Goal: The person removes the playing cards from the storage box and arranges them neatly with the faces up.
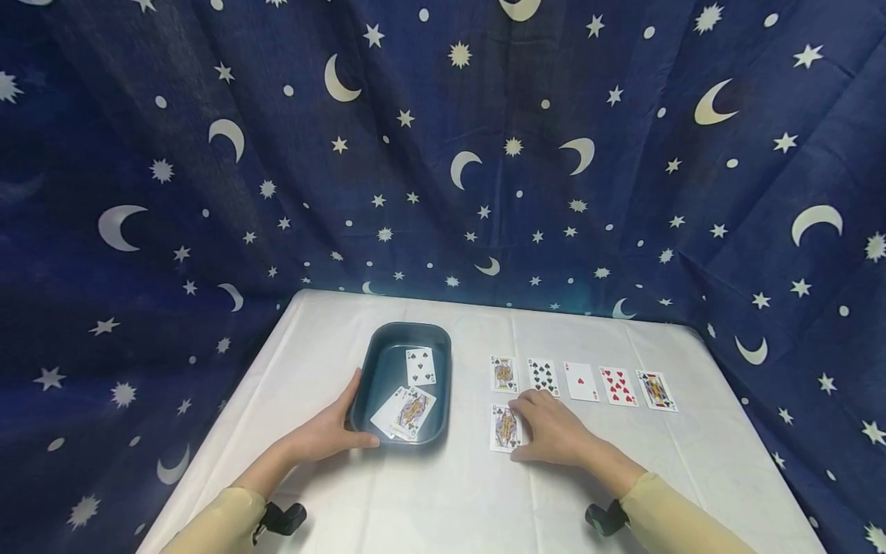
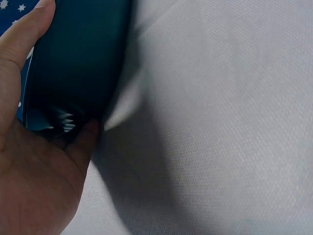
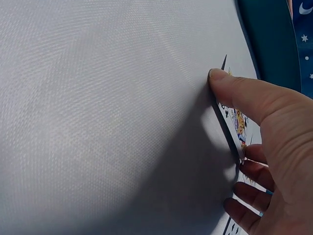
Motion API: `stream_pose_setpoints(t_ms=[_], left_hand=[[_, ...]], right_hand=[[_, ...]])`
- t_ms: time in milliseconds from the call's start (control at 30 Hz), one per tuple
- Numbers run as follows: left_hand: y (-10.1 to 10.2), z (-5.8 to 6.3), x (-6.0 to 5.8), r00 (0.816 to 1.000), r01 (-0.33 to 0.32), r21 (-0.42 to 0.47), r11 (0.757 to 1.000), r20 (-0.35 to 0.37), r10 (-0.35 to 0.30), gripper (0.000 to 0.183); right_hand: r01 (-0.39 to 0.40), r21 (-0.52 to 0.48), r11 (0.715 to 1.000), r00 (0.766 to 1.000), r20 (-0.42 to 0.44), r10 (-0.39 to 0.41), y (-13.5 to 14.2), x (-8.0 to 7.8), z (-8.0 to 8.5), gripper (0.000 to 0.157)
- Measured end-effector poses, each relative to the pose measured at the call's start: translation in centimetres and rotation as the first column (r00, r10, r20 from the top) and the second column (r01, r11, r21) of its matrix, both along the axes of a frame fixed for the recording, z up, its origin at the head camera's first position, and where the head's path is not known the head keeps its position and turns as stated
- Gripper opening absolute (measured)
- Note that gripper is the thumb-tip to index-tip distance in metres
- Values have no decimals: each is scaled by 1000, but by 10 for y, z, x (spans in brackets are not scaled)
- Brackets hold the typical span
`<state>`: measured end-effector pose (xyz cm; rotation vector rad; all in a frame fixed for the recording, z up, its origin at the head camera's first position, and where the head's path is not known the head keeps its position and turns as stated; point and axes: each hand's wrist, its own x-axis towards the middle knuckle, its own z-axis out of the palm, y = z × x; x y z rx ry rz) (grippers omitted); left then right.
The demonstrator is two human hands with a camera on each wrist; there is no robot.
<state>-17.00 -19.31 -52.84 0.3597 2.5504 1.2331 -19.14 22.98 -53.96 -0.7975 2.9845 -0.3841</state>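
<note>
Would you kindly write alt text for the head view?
A person's right hand grips a face card in front of a row of five cards; the left hand holds a dark tray with cards inside on a white tablecloth.

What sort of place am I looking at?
Probably a staged indoor setup: a moon-and-star curtain hangs behind a white-covered table bearing a row of playing cards and a tray.

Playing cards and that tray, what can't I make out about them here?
Head view: most of the lower card in the tray, covered by the picture card.
Head view: part of the held card, behind the right hand.
Left wrist view: the upper part of the tray, cut off by the picture's top edge.
</note>
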Motion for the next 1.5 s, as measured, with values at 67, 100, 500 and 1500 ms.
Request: stream_pose_setpoints(t_ms=[67,100,500,1500], left_hand=[[0,0,0,1000,1,-1,1000,-1,-1,122],[0,0,0,1000,2,-1,1000,-3,-2,122],[0,1,0,1000,-1,-4,1000,-2,1,122],[1,1,-1,1000,-9,1,1000,13,9,123]], right_hand=[[2,-2,1000,1000,12,-2,0,-1,0,87],[5,-1,1000,1000,18,-5,0,-1,0,88],[17,-5,1000,999,45,-17,0,-2,0,88],[1,-55,998,1000,-4,-1,-6,-11,20,83]])
